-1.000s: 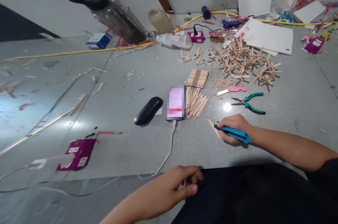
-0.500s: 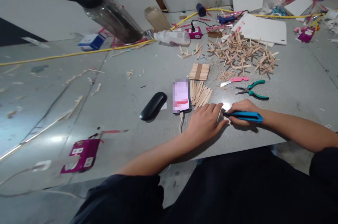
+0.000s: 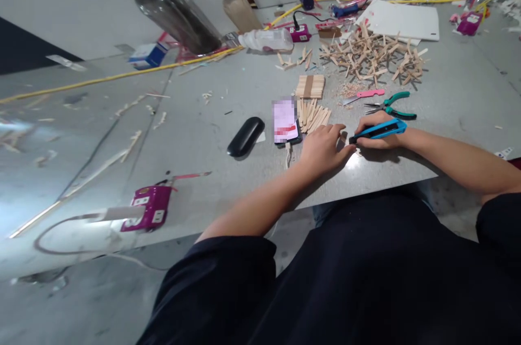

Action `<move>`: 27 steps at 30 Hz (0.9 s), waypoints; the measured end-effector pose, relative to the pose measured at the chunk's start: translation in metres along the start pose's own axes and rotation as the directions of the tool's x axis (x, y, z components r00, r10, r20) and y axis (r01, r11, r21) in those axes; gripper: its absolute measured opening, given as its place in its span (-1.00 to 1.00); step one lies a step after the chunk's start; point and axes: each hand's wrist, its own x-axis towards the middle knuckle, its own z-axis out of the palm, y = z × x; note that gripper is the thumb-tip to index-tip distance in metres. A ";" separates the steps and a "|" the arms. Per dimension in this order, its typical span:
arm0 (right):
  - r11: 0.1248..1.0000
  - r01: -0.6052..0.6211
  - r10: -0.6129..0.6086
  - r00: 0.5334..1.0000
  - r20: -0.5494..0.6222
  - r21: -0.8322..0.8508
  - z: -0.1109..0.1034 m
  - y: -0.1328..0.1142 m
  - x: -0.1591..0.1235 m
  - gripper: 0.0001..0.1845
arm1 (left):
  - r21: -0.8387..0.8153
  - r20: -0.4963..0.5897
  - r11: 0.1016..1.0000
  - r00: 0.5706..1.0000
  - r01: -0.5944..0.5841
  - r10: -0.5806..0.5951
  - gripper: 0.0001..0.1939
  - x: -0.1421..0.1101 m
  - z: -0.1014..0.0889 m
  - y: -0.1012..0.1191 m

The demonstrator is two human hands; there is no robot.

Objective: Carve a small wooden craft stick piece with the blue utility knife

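Note:
My right hand [image 3: 376,131] is wrapped round a blue utility knife [image 3: 385,128], its dark tip pointing left and down at the tabletop. Just left of that tip, my left hand [image 3: 324,145] rests low on the table, thumb and fingers bent toward each other. What they pinch is too small and too hidden to make out. Loose wooden craft sticks [image 3: 314,115] lie just beyond my left hand, with a banded bundle of sticks [image 3: 310,87] behind them. Past my right hand are green-handled pliers [image 3: 393,104] and a pink-handled blade [image 3: 369,94].
A phone [image 3: 285,120] on a cable and a black case [image 3: 246,136] lie left of my hands. Crossed sticks form a heap [image 3: 370,57] farther back. A large bottle [image 3: 179,17], a clear bottle [image 3: 266,39] and a purple power strip [image 3: 151,206] stand or lie around the grey table [image 3: 203,122].
The whole view has shifted, so most table items sit higher in the picture. Both hands stay close together at the knife tip; the knife is now tilted more, its rear end higher.

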 end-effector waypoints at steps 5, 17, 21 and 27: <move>1.000 -0.016 0.015 1.000 -0.014 -0.021 -0.001 0.000 0.000 -0.76 | -0.026 -0.025 0.998 0.998 -0.056 0.056 -0.29 0.001 0.005 -0.006; 0.995 0.011 -0.014 0.999 -0.031 -0.102 0.007 -0.002 -0.005 -0.75 | -0.023 -0.035 0.998 0.998 -0.053 0.053 -0.01 -0.004 0.005 0.002; 0.994 0.010 -0.012 1.000 -0.019 -0.107 0.008 -0.003 -0.006 -0.80 | -0.003 -0.015 0.998 0.998 -0.057 0.057 0.04 -0.006 0.004 0.004; 0.993 0.038 -0.039 0.999 -0.005 -0.113 0.008 -0.004 -0.007 -0.83 | -0.031 -0.010 0.999 0.999 -0.036 0.036 -0.08 -0.004 0.004 0.002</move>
